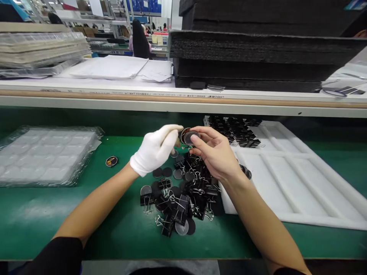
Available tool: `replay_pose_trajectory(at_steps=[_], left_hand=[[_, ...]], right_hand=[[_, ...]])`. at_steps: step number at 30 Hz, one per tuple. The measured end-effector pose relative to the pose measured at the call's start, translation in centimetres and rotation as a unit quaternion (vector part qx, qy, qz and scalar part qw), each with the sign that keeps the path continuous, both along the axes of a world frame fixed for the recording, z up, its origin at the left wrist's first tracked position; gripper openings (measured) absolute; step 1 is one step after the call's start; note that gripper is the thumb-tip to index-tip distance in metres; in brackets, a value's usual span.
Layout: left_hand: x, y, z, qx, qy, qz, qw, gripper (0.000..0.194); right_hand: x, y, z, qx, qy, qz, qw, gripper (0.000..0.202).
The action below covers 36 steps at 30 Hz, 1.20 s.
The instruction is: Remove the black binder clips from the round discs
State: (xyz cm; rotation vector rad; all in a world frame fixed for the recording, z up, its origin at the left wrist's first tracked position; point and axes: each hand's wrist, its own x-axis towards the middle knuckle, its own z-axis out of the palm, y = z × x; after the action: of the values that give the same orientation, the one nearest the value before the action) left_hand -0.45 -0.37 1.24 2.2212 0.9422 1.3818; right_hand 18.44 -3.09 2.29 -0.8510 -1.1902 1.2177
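My left hand (157, 147), in a white glove, pinches the edge of a round dark coin-like piece (183, 134) with a gold-orange pattern. My bare right hand (213, 152) grips a dark grey disc (191, 138) between thumb and fingers, up against that piece. Below both hands lies a heap of black binder clips (182, 204) with silver wire handles, mixed with black discs (167, 172) and clear discs (182, 227). Left of the heap, a similar patterned round piece (111, 161) rests on the green table (114, 225).
Stacked clear plastic trays (48, 156) lie at the left. A white foam tray (275, 172) on the right bears rows of black binder clips (232, 130) at its far end. Above runs a shelf (129, 100) with black foam blocks (252, 53) and papers (109, 67).
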Motion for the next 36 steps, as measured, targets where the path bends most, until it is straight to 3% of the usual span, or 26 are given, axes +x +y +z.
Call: replay_pose_trajectory(at_steps=[5,10,13,15,18,22,25,27,29,31,34,36], left_hand=[[0.2,-0.9,0.8,-0.091,0.034,-0.026,0.995,0.031],[0.3,-0.8,0.7,-0.139,0.04,-0.066,0.987,0.038],[0.3,-0.5,0.7,-0.154,0.039,-0.065,0.985,0.038],[0.2,-0.2,0.5,-0.153,0.051,-0.061,0.985,0.04],[0.1,0.6,-0.6,-0.1,0.2,-0.043,0.974,0.048],[0.6,1.7,-3.5,0.033,0.483,-0.049,0.874,0.053],[1.0,2.3,-5.1,0.155,0.516,-0.079,0.839,0.043],[0.8,2.7,-5.2,0.223,0.503,-0.091,0.83,0.039],[0.2,3.0,-4.6,0.264,0.479,-0.068,0.834,0.04],[-0.5,3.2,-3.7,0.276,0.43,-0.014,0.86,0.042],[-1.1,2.9,-2.3,0.226,0.274,0.051,0.933,0.043],[-0.9,2.4,-1.6,0.16,0.15,0.056,0.974,0.041]], right_hand=[[0.2,0.2,-0.4,0.005,-0.025,-0.033,0.999,0.079],[0.6,0.4,-0.5,-0.021,-0.045,0.034,0.998,0.047],[1.0,0.3,-0.1,-0.041,-0.058,0.068,0.995,0.044],[1.5,0.3,0.3,-0.027,-0.071,0.058,0.995,0.042],[2.5,0.4,0.7,0.032,-0.102,-0.017,0.994,0.036],[3.5,0.5,0.9,0.07,-0.13,-0.085,0.985,0.034],[3.6,0.5,1.0,0.056,-0.15,-0.072,0.984,0.038],[3.6,0.5,1.1,0.04,-0.152,-0.059,0.986,0.039],[3.9,0.4,1.4,0.022,-0.14,-0.043,0.989,0.039],[4.4,0.3,1.8,0.002,-0.145,-0.008,0.989,0.038],[5.0,0.2,2.1,-0.018,-0.212,0.062,0.975,0.036],[4.8,0.1,1.9,-0.003,-0.272,0.1,0.957,0.032]])
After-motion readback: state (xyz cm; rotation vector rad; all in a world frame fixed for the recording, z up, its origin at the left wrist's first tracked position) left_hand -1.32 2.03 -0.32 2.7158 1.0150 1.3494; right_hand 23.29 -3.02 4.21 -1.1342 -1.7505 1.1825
